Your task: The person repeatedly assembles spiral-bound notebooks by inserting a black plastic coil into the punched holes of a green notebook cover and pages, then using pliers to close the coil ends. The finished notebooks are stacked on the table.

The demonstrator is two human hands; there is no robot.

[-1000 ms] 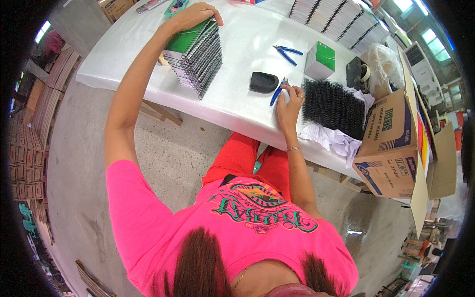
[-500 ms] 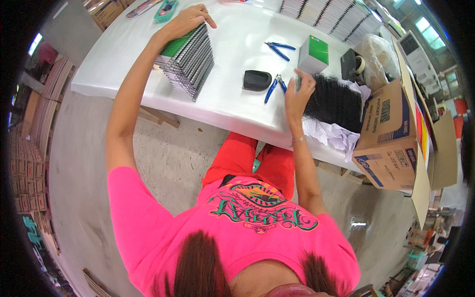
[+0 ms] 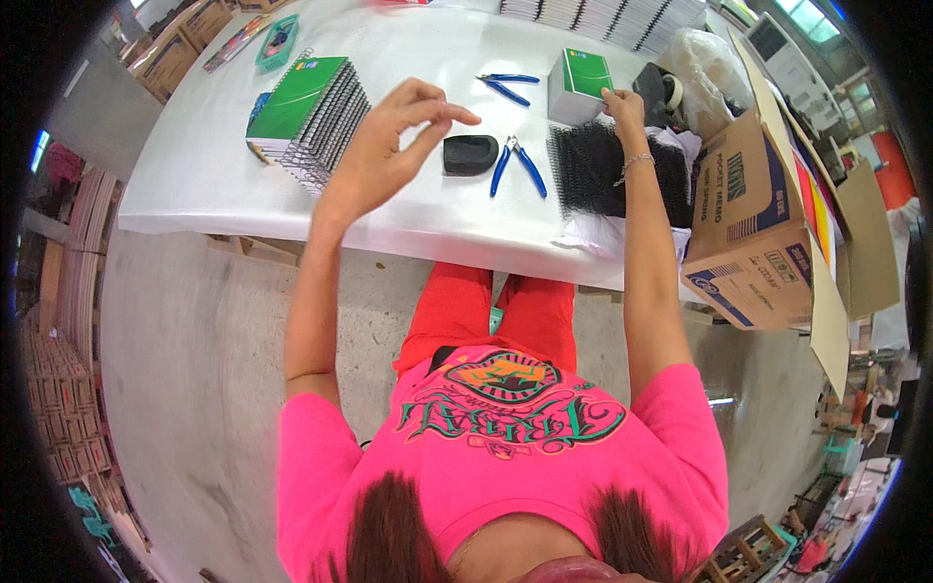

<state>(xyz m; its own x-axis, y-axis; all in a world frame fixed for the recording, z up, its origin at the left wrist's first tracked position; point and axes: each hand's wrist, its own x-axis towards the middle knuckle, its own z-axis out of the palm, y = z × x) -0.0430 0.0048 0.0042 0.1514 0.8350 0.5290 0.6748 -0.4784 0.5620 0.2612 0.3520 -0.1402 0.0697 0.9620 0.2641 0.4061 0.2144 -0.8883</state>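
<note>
My left hand (image 3: 389,146) is in the air above the near side of the table, thumb and forefinger apart, with nothing in it. To its left stands a stack of spiral-bound notebooks (image 3: 303,97) with green covers and wire coils facing right. My right hand (image 3: 627,105) pinches the near right corner of a green-covered notepad (image 3: 586,73) on top of a block of unbound pads. Below that hand lies a pile of black binding coils (image 3: 588,170) on white paper, partly hidden by my forearm. Between the hands lie a black block-like object (image 3: 470,154) and blue-handled cutters (image 3: 518,167).
More blue-handled cutters (image 3: 507,88) lie farther back. Coil-bound books (image 3: 593,21) line the far edge. At the right are a tape roll (image 3: 672,91), a clear plastic bag (image 3: 705,73) and an open carton (image 3: 748,223). A teal basket (image 3: 278,43) sits far left.
My left hand has left the notebook stack and moved right and nearer. My right hand has gone from the coils to the green-covered pad. The view has shifted slightly.
</note>
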